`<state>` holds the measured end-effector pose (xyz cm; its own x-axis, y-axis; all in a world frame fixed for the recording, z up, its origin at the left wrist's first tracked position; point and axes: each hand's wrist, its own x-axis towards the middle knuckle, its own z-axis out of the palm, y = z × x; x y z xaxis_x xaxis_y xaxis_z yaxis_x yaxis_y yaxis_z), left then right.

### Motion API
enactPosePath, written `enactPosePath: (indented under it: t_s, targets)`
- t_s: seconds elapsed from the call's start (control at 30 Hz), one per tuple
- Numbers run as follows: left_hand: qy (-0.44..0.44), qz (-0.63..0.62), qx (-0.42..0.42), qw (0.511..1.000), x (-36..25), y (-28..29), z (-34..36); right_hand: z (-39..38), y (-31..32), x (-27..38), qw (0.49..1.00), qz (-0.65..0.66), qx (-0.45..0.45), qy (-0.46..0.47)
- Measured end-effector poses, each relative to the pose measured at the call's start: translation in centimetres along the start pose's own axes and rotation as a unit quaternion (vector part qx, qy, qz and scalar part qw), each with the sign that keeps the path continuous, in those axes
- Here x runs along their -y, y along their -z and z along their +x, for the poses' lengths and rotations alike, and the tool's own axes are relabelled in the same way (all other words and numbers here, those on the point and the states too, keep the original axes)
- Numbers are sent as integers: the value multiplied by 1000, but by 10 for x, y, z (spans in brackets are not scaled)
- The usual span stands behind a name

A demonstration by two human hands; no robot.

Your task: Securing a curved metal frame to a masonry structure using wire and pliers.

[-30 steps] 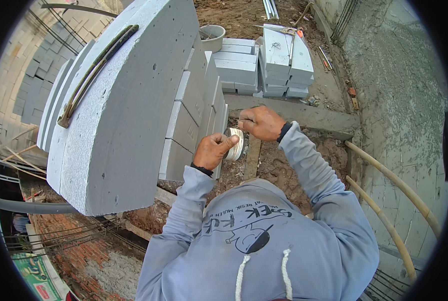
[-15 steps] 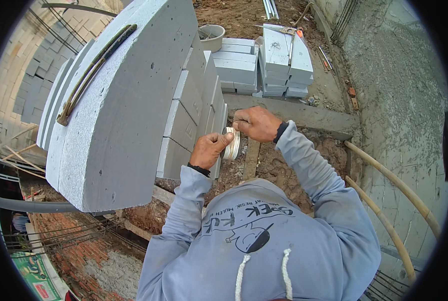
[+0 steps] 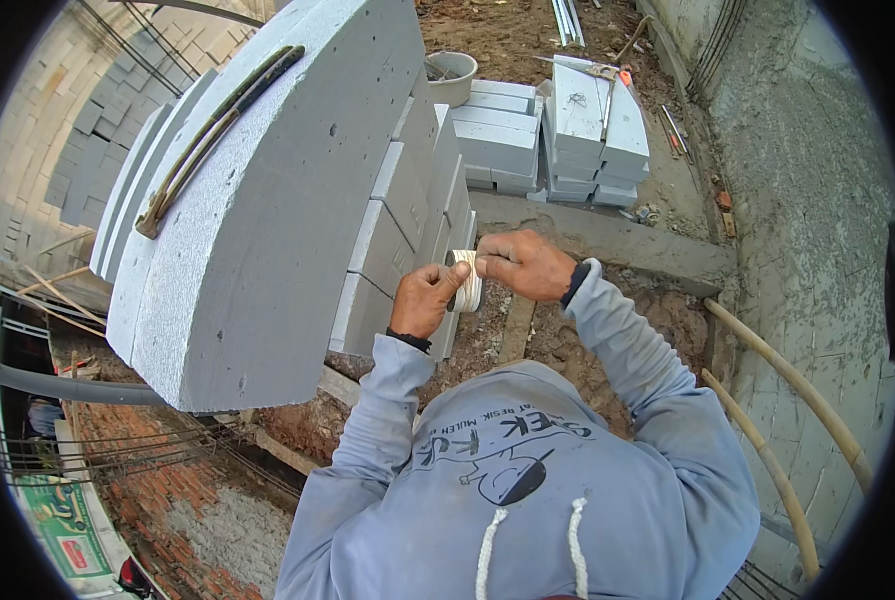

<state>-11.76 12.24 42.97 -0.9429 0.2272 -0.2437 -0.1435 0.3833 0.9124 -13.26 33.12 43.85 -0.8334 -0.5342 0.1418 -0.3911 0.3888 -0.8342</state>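
Observation:
My left hand grips a spool of pale string, its thumb pressed along the edge. Close against the spool's right side is my right hand, thumb and fingers pinched together. Any strand between those fingers is too thin to make out. Both hands are in front of my chest, just right of a stacked wall of pale grey blocks. On top of a large block at the left lies a long, curved, dark-and-tan tool, apart from my hands.
Ahead stand stacked blocks, a bucket, and another block stack with a saw on it. A concrete beam crosses beyond my hands. Bamboo poles lean at the right by the rough wall. Muddy soil lies below.
My right hand has come down from above the spool to its right side. The left hand keeps its grip on the spool. The whole view has shifted slightly.

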Motion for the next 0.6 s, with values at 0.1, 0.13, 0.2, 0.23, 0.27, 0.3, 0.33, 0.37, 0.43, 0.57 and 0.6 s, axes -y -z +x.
enactPosePath:
  t_s: [0.1, 0.13, 0.2, 0.23, 0.27, 0.3, 0.33, 0.37, 0.43, 0.57, 0.6]
  targets:
    - [1, -4, -80, 997, -4, 5, 0, -22, -41, 9, 993, 56, 98, 27]
    - [-28, -145, -52, 988, -6, 6, 0, -22, -50, 3, 993, 43, 113, 2]
    - [-38, -317, 53, 946, -6, 15, -4, -15, -59, -14, 930, 189, 188, -251]
    - [-32, -300, 96, 949, -5, 17, -7, -8, -54, -23, 935, 135, 149, -292]
    - [-23, -253, 121, 960, -3, 18, -9, -3, -46, -28, 967, 59, 88, -233]
    - [-30, -206, 151, 966, 0, 18, -9, 9, -38, -30, 990, -99, 9, -104]
    - [-19, -119, 115, 986, 3, 18, -9, 15, -23, -28, 986, -102, 17, -127]
    - [-4, -32, 78, 996, 6, 16, -9, 17, -15, -20, 993, -86, 12, -76]
    - [-22, 27, 15, 999, 10, 15, -4, 13, 0, 1, 995, -94, -6, -32]
    - [-20, -38, -87, 995, 9, 18, 0, -11, -36, 32, 990, 72, 116, -16]
    - [-29, -180, -45, 982, 7, 21, -2, -10, -49, 29, 977, 113, 161, -83]
